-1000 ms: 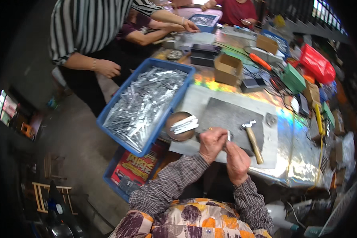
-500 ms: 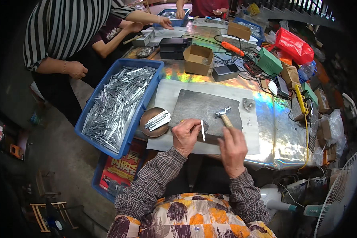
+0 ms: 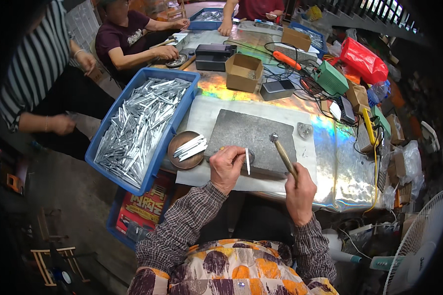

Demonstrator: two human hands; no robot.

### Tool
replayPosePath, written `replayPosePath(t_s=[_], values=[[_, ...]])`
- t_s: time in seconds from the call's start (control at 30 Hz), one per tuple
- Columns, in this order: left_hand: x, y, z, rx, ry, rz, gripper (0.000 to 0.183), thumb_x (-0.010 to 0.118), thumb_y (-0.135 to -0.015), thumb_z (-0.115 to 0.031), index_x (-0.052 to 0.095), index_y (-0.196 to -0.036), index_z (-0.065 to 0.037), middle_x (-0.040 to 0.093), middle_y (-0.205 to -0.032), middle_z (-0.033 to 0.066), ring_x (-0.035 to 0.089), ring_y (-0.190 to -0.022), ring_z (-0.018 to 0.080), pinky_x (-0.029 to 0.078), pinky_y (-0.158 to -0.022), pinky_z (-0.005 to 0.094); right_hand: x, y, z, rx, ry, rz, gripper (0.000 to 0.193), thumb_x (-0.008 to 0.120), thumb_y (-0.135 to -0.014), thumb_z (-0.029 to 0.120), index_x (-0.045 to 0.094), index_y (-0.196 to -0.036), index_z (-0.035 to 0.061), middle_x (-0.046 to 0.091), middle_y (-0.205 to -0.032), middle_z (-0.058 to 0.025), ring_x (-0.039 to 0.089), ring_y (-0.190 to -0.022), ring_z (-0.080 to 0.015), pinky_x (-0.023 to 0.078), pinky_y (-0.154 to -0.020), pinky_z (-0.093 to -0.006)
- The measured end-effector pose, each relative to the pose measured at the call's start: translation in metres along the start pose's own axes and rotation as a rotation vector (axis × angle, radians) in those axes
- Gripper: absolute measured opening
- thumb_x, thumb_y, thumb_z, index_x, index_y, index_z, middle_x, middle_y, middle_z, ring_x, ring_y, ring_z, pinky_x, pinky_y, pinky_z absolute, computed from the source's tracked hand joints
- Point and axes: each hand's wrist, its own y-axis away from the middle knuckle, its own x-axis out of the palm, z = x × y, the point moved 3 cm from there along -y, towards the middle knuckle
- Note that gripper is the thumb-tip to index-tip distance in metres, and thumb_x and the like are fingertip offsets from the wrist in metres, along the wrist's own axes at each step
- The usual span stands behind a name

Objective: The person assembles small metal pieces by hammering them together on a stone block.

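A thin, pale metal strip stands nearly upright between the thumb and fingertips of my left hand, over the near edge of a grey slab. My right hand is wrapped round the wooden handle of a hammer. The hammer's metal head is above the right part of the slab, apart from the strip. To the left of my left hand, a round brown bowl holds several similar strips. Beyond it a blue crate is heaped with silvery metal pieces.
White sheeting lies under the slab, with a crumpled clear plastic piece at its right. Farther back are a cardboard box, a dark box and tangled cables. Co-workers sit and stand at the left and far side. A fan stands at right.
My right hand has closed round the hammer handle and lifted the hammer off the slab. My left hand keeps its pinch on the strip. The person in stripes has moved left.
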Motion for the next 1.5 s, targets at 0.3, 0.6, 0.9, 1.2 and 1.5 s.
replayPosePath(t_s=[0.3, 0.6, 0.9, 1.2, 1.5], values=[[-0.001, -0.002, -0.002, -0.006, 0.024, -0.027, 0.008, 0.067, -0.075, -0.001, 0.062, -0.081, -0.003, 0.064, -0.074, 0.0103, 0.060, -0.066, 0.0270, 0.047, -0.060, 0.0348, -0.028, -0.007, 0.040, -0.162, -0.190, 0.071, 0.034, 0.068, -0.071, -0.005, 0.058, -0.103, -0.0017, 0.060, -0.077, -0.0146, 0.061, -0.062, -0.0268, 0.048, -0.055, -0.0331], [-0.003, -0.001, -0.005, -0.005, 0.037, -0.020, 0.009, 0.066, -0.075, 0.000, 0.063, -0.083, -0.002, 0.064, -0.076, 0.0111, 0.061, -0.066, 0.0236, 0.046, -0.059, 0.0314, -0.042, -0.012, 0.057, -0.276, -0.148, -0.021, 0.041, 0.067, -0.068, -0.007, 0.058, -0.108, -0.0034, 0.060, -0.076, -0.0153, 0.061, -0.061, -0.0277, 0.048, -0.054, -0.0340], [-0.001, -0.001, -0.005, 0.003, 0.019, -0.034, 0.009, 0.068, -0.073, -0.001, 0.062, -0.079, -0.003, 0.061, -0.072, 0.0114, 0.059, -0.067, 0.0289, 0.046, -0.060, 0.0360, -0.031, -0.020, 0.046, -0.203, -0.134, 0.130, 0.036, 0.067, -0.076, 0.000, 0.059, -0.111, 0.0016, 0.062, -0.078, -0.0147, 0.062, -0.063, -0.0277, 0.049, -0.055, -0.0344], [-0.001, -0.002, -0.006, 0.009, 0.061, -0.024, 0.009, 0.068, -0.073, 0.000, 0.061, -0.079, -0.003, 0.060, -0.070, 0.0118, 0.059, -0.065, 0.0290, 0.045, -0.059, 0.0359, -0.035, -0.015, 0.055, -0.363, -0.008, 0.026, 0.041, 0.066, -0.072, -0.003, 0.057, -0.113, -0.0011, 0.062, -0.079, -0.0158, 0.063, -0.066, -0.0295, 0.050, -0.058, -0.0339], [-0.003, -0.005, -0.001, -0.074, 0.114, 0.003, 0.010, 0.066, -0.075, 0.001, 0.063, -0.083, -0.002, 0.063, -0.072, 0.0122, 0.062, -0.065, 0.0242, 0.047, -0.059, 0.0322, -0.017, -0.002, 0.030, -0.171, -0.098, 0.133, 0.041, 0.065, -0.075, -0.004, 0.058, -0.115, 0.0013, 0.060, -0.076, -0.0159, 0.061, -0.064, -0.0286, 0.049, -0.057, -0.0346]])
